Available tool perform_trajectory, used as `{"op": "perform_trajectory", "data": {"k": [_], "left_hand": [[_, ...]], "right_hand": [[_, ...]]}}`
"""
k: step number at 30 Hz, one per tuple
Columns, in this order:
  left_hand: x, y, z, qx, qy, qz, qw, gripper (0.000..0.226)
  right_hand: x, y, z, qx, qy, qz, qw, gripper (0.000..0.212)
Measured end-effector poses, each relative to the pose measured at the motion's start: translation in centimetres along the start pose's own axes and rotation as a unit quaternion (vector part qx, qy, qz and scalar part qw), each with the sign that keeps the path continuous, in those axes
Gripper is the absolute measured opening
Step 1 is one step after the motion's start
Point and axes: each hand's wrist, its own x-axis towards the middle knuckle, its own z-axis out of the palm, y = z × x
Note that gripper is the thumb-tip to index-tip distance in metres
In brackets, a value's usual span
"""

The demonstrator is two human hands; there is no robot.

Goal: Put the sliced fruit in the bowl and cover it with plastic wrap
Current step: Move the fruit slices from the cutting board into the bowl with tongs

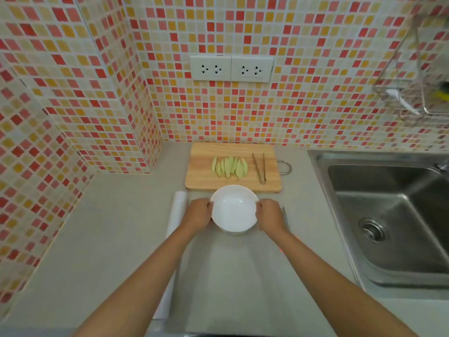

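A white bowl [233, 210] sits on the grey counter just in front of a wooden cutting board [199, 176]. My left hand [198, 214] grips its left rim and my right hand [271, 214] grips its right rim. The bowl holds nothing. Several pale green fruit slices [229, 167] lie fanned out in the middle of the board. A pair of tongs [259, 168] rests on the board's right part. A roll of plastic wrap [177, 215] lies lengthwise on the counter to the left of the bowl, partly behind my left forearm.
A steel sink [393, 215] fills the right side. A thin utensil, perhaps a knife [285, 216], lies by my right hand. Tiled walls close the back and left; a double socket [232, 68] is above the board. A wire rack [418, 76] hangs top right.
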Motion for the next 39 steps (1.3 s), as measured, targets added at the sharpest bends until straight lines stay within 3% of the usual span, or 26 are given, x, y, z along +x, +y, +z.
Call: {"op": "perform_trajectory", "data": {"k": [14,17,21,29,34,39], "left_hand": [[3.2,-0.8,0.6,-0.014,0.008,-0.010,1.000,0.038],[3.2,-1.4,0.8,-0.039,0.005,-0.008,0.999,0.035],[3.4,-1.7,0.9,-0.069,0.015,0.002,0.998,0.034],[3.4,-2.0,1.0,-0.088,0.022,0.020,0.996,0.033],[3.5,-2.3,1.2,-0.087,0.029,0.024,0.995,0.034],[3.4,-2.2,1.3,-0.082,0.028,0.021,0.996,0.034]], "right_hand": [[2.8,0.3,0.9,0.021,0.002,0.010,1.000,0.031],[3.6,0.7,0.4,-0.038,0.045,0.017,0.998,0.043],[8.9,-0.4,-1.7,-0.014,0.095,0.036,0.995,0.045],[15.8,-2.3,-1.3,-0.108,-0.002,0.079,0.991,0.045],[16.2,-2.7,-0.8,-0.134,0.012,0.072,0.988,0.028],[15.0,-3.4,-1.1,-0.037,0.033,0.067,0.996,0.015]]}}
